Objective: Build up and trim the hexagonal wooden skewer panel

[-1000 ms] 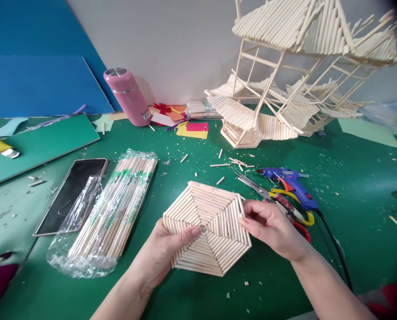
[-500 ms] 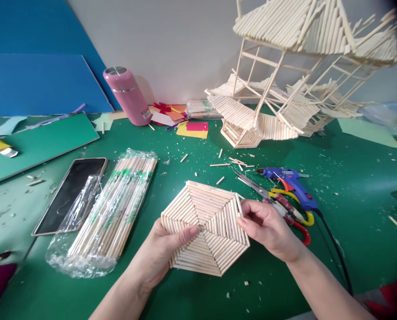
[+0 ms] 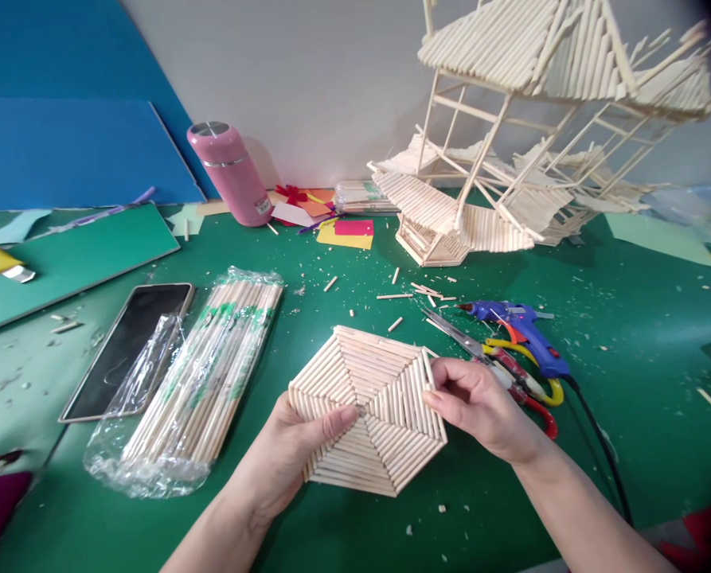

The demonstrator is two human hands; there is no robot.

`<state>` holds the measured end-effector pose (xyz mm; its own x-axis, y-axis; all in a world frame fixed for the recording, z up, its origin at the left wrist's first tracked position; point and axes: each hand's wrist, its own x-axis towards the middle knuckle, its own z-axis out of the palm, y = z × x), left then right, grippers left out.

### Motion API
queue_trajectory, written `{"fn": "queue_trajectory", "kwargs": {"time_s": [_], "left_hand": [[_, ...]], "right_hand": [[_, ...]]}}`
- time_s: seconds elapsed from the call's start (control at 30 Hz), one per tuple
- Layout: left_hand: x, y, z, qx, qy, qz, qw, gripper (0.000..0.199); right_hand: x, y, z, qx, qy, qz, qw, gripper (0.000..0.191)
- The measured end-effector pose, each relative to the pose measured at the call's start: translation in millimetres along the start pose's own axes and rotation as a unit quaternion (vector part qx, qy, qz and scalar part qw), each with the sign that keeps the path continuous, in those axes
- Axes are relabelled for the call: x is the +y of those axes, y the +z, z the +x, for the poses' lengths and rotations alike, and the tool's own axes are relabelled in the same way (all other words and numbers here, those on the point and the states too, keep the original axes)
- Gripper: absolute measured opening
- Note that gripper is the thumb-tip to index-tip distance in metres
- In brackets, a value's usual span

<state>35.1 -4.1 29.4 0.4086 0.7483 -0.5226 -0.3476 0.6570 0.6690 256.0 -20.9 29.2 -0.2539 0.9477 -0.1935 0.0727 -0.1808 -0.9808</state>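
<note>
Between my hands is a flat hexagonal panel (image 3: pixel 367 366) built of thin wooden sticks laid in triangular sections. My left hand (image 3: pixel 307 434) grips its left side, the thumb lying across the top toward the centre and the other fingers hidden beneath. With thumb and fingers my right hand (image 3: pixel 471 402) pinches the right edge. Just beyond that hand lie scissors (image 3: pixel 459 334) with red-tinted handles, a yellow-handled tool (image 3: pixel 553 390) and a blue glue gun (image 3: pixel 525 322). Which handle belongs to which tool is partly hidden.
A plastic-wrapped bundle of sticks (image 3: pixel 212 374) lies left, overlapping a phone (image 3: pixel 131 342). Behind stand a pink flask (image 3: pixel 229 175) and a multi-tiered stick-built model (image 3: pixel 480 183). Coloured paper (image 3: pixel 346 235) and stick offcuts (image 3: pixel 430 292) litter the green table (image 3: pixel 325 525). A yellow cutter (image 3: pixel 0 259) rests far left.
Both hands keep the same hold on the hexagonal panel. The whole view has shifted very slightly; nothing else visibly moved.
</note>
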Motion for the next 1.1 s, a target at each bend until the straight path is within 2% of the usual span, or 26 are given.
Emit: {"fn": "queue_trajectory", "kwargs": {"time_s": [0.37, 0.67, 1.1], "left_hand": [[2.1, 2.5, -0.5, 0.036, -0.023, -0.016, 0.999, 0.024], [3.5, 7.4, -3.3, 0.033, -0.014, -0.016, 0.999, 0.038], [4.0, 8.2, -4.9, 0.023, -0.002, -0.015, 1.000, 0.037]], "right_hand": [[1.2, 8.0, 1.8, 0.059, 0.007, 0.118, 0.991, 0.018], [-3.3, 13.9, -2.0, 0.093, -0.030, 0.059, 0.994, 0.016], [-0.4, 20.3, -2.5, 0.120, -0.025, 0.067, 0.990, 0.020]]}}
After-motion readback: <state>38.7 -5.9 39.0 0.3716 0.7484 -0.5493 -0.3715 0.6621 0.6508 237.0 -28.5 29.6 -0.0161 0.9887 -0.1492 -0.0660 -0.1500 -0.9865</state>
